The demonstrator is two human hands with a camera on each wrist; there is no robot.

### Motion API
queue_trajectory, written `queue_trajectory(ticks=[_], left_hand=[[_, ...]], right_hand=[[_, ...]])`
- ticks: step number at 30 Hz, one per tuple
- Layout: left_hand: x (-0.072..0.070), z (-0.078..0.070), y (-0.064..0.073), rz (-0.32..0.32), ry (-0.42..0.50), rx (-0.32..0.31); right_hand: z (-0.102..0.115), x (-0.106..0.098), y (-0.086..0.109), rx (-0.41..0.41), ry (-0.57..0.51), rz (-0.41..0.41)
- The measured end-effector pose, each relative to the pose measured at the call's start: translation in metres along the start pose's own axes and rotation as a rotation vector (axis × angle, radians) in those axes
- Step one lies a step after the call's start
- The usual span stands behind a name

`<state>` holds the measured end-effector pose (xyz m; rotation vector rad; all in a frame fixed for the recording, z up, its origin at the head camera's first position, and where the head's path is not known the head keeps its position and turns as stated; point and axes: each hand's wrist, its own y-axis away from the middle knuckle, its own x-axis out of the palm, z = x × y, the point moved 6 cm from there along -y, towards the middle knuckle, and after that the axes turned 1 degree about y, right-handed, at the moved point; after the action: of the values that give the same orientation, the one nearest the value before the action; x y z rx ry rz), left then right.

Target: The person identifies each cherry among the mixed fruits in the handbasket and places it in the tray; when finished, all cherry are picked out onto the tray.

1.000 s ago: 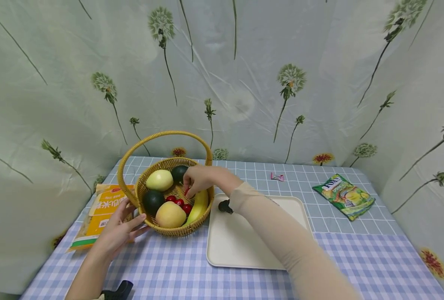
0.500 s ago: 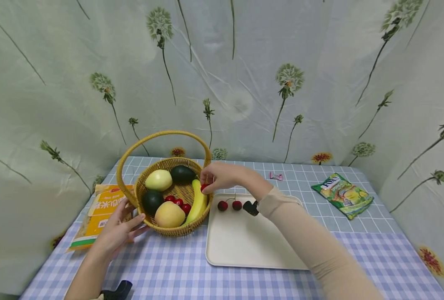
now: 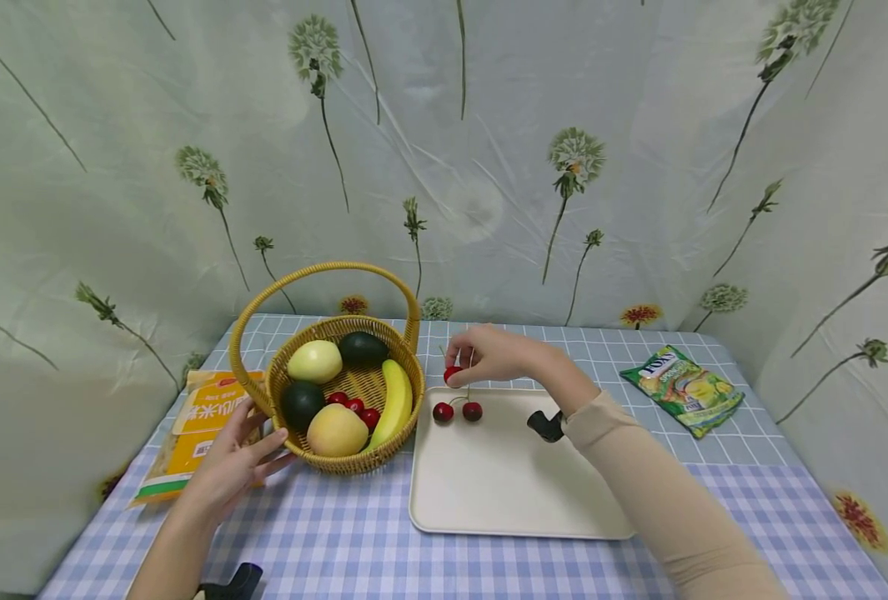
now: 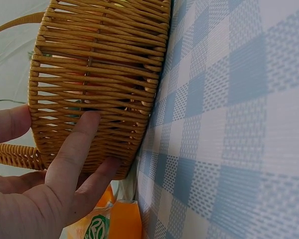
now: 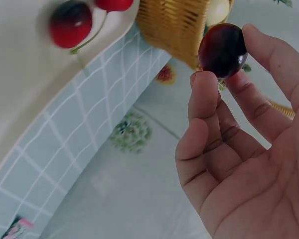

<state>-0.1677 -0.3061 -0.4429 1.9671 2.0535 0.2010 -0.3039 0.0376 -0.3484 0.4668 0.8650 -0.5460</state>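
Observation:
In the head view my right hand (image 3: pixel 492 354) pinches a dark red cherry (image 5: pixel 223 51) between thumb and fingertips, over the far left edge of the cream tray (image 3: pixel 519 508). Two more cherries (image 3: pixel 472 411) lie in the tray's far left corner, with thin green stems. My left hand (image 3: pixel 233 458) rests against the left side of the wicker basket (image 3: pixel 353 465); in the left wrist view its extended fingers (image 4: pixel 72 154) touch the woven wall. The basket holds a banana (image 3: pixel 394 400), a peach (image 3: pixel 337 431), a pale yellow fruit (image 3: pixel 314 362), two dark green fruits (image 3: pixel 303 406) and several red cherries (image 3: pixel 369 417).
An orange food packet (image 3: pixel 205 421) lies left of the basket, partly behind my left hand. A green snack bag (image 3: pixel 684 390) is at the right of the table. In the right wrist view a small pink wrapped candy (image 5: pixel 17 228) appears. A dandelion-print curtain (image 3: pixel 481 167) hangs behind.
My right hand has come out of the basket with a cherry and moved right to the tray's far edge. The tray's two cherries have come into sight. My left hand stays at the basket.

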Motion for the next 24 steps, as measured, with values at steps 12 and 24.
queue_trajectory(ticks=[12,24], left_hand=[[0.001,-0.002,0.0,0.011,-0.001,0.018],[0.0,0.0,0.001,0.005,-0.016,0.008]], right_hand=[[-0.045,0.005,0.033,0.077,-0.062,-0.06],[-0.078,0.028,0.044,0.143,-0.074,-0.067]])
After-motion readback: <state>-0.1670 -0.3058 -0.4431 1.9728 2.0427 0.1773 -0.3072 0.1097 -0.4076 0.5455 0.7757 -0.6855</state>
